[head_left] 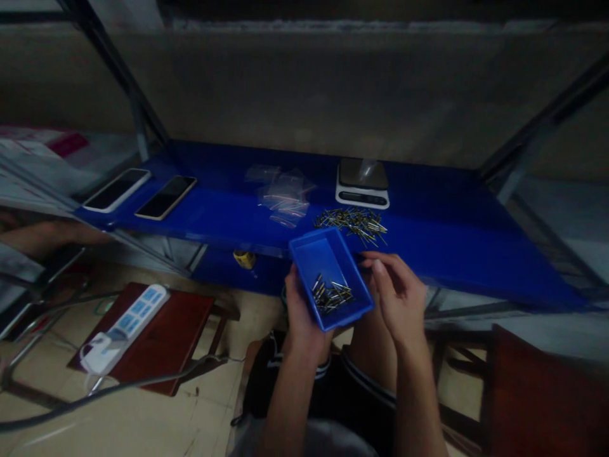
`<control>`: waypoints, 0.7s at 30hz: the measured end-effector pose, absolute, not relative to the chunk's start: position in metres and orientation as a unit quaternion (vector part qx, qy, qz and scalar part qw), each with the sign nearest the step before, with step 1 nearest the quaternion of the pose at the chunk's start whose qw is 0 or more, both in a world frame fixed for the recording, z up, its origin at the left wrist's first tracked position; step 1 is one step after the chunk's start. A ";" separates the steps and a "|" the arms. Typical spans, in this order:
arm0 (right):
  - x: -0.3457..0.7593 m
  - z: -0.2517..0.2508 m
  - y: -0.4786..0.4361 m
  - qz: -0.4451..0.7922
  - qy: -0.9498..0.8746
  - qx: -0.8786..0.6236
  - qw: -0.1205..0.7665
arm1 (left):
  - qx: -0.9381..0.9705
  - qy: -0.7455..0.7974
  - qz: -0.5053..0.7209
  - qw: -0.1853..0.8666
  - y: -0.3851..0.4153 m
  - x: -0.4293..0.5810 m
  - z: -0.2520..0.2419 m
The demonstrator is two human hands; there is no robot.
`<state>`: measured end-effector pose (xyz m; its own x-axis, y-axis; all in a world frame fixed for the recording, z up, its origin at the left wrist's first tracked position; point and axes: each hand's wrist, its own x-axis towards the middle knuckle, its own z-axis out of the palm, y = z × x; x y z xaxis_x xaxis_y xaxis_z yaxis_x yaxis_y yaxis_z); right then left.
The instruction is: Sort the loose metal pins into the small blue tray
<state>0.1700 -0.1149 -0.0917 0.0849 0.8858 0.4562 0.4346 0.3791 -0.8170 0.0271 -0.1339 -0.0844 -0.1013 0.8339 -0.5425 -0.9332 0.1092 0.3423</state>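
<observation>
Blue bin (328, 244) with metal pins (328, 297), supported by the left hand (304, 320)

The left hand grips the blue bin from below and along its left side, with the thumb against the outer wall. The bin is located at the near edge of the blue shelf (438, 247), in front of the person. The metal pins lie loose in the bin, gathered at its near end; the far end shows bare floor.

The right hand (399, 295) is positioned just right of the bin. Its thumb and forefinger are brought close together near the bin's right rim; whether an item is pinched between them cannot be determined.

A pin pile (354, 223) lies on the shelf, just beyond the bin. Behind it stands a digital scale (362, 184), with a clear plastic piece (367, 170) on its plate. Clear bags (285, 193) are spread left of the scale. Farther left, two phones (166, 198) lie side by side. Below the shelf, at the near left, a power strip (137, 314) rests on a wooden stool (178, 324).
</observation>
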 end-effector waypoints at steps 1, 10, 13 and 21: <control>0.174 -0.089 -0.118 0.235 -0.655 -0.516 0.499 | -0.073 0.321 0.649 0.686 -0.133 0.031 -0.085; 0.227 -0.106 -0.150 0.224 -0.552 -0.611 0.521 | -0.020 0.394 0.696 0.600 -0.124 -0.023 -0.079; 0.244 -0.116 -0.162 0.191 -0.484 -0.644 0.561 | 0.037 0.406 0.715 0.568 -0.123 -0.042 -0.074; 0.278 -0.113 -0.176 0.073 -0.360 -0.723 0.585 | 0.062 0.423 0.738 0.522 -0.123 -0.029 -0.066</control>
